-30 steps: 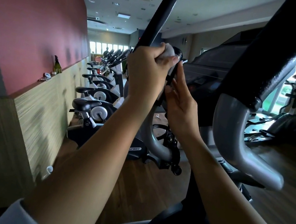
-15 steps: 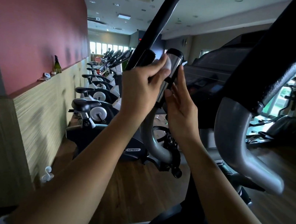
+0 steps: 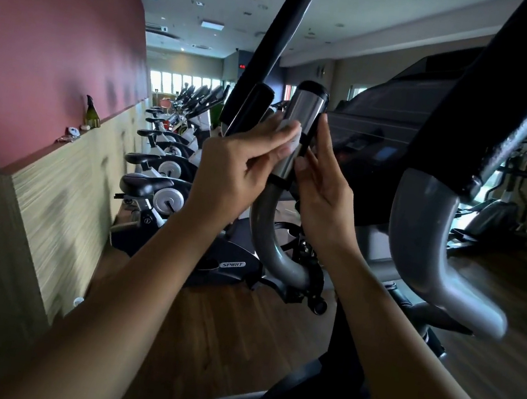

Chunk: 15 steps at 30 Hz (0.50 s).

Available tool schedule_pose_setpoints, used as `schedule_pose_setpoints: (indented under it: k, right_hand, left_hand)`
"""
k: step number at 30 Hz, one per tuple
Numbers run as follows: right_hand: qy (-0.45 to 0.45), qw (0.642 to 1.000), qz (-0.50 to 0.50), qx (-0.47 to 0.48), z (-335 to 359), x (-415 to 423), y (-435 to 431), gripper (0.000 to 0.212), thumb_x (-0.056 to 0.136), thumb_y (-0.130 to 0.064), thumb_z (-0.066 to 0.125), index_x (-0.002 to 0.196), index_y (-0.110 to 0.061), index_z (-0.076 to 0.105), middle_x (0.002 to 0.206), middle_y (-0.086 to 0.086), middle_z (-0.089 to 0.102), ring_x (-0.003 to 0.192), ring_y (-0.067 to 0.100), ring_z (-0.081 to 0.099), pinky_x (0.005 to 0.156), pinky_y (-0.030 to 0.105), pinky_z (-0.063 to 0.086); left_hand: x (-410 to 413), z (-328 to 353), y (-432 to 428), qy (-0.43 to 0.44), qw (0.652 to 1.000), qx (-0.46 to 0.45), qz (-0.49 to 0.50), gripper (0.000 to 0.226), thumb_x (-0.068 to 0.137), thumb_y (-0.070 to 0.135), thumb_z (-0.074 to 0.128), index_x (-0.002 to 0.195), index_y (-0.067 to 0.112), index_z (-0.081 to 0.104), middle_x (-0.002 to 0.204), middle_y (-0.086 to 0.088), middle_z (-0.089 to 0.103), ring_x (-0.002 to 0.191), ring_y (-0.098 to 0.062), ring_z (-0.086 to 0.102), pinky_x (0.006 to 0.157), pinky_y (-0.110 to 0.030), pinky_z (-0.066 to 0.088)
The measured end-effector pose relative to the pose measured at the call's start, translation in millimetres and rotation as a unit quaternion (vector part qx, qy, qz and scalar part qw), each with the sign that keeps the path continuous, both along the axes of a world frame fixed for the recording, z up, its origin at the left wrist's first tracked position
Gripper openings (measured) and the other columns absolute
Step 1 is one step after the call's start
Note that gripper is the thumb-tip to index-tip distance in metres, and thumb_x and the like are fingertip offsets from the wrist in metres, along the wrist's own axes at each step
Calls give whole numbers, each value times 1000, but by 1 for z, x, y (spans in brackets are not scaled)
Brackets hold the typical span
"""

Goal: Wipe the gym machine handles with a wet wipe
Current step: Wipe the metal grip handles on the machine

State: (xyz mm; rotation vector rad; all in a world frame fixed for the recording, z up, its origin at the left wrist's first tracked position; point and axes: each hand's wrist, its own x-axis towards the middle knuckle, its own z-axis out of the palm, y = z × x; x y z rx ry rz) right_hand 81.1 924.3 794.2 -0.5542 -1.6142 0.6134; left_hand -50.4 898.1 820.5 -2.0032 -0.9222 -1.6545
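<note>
We stood at the machine, and the steel handle (image 3: 294, 135) served as our landmark: a short upright grip with a black cap, rising from a grey curved tube (image 3: 270, 235). To the right of it and nearer to us swept the large black arm (image 3: 519, 102); just to the left of it rose a tall black foam bar (image 3: 272, 45), with a row of exercise bikes (image 3: 155, 178) beyond along the wall. Our left hand (image 3: 235, 174) was curled about a wet wipe (image 3: 291, 134), fingers pressing the small white wad against the left face of the handle. Our right hand (image 3: 322, 191) lay open, fingers straight, flat against the right side of the handle, gripping nothing. We judged the wipe soft, limp and light, best kept bunched under the fingertips; the handle looked rigid, smooth and likely slick when wet, so bracing it seemed wise. Room was tight on the left, where the foam bar crowded our knuckles, but open above the cap and below toward the tube.
</note>
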Motion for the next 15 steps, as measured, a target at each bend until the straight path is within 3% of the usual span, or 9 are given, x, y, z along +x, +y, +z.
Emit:
schedule_pose_setpoints:
  k: [3, 7, 12, 15]
  right_hand:
    - [-6, 1000, -13, -4, 0, 0, -2, 61, 94, -32, 47, 149, -36, 22, 139, -6, 56, 131, 10, 50, 112, 41, 40]
    - [-4, 1000, -22, -4, 1, 1, -5, 58, 99, -21, 47, 150, -33, 23, 120, -12, 65, 115, 10, 62, 105, 43, 47]
    - [4, 1000, -30, 1, -2, -1, -5, 59, 95, -28, 47, 149, -36, 25, 122, 11, 65, 114, 33, 60, 98, 54, 48]
    - [0, 999, -38, -2, -3, -3, -6, 59, 94, -31, 48, 147, -40, 25, 128, 8, 63, 124, 29, 56, 102, 52, 46]
  left_hand:
    - [-2, 15, 3, 6, 999, -25, -27, 29, 89, 10, 64, 117, 2, 62, 120, -12, 63, 119, -14, 56, 100, -30, 48]
    - [2, 32, 11, 21, 999, -21, -14, 30, 90, 13, 63, 118, 4, 61, 123, -15, 60, 121, -14, 53, 101, -26, 46]
    - [-9, 7, 7, 48, 999, -5, -15, 29, 88, 10, 64, 116, 2, 62, 125, -18, 58, 118, -11, 54, 98, -19, 46]
    - [-7, 27, 11, 56, 998, 4, -8, 28, 89, 13, 64, 115, 3, 63, 123, -17, 59, 114, -1, 51, 95, -10, 44]
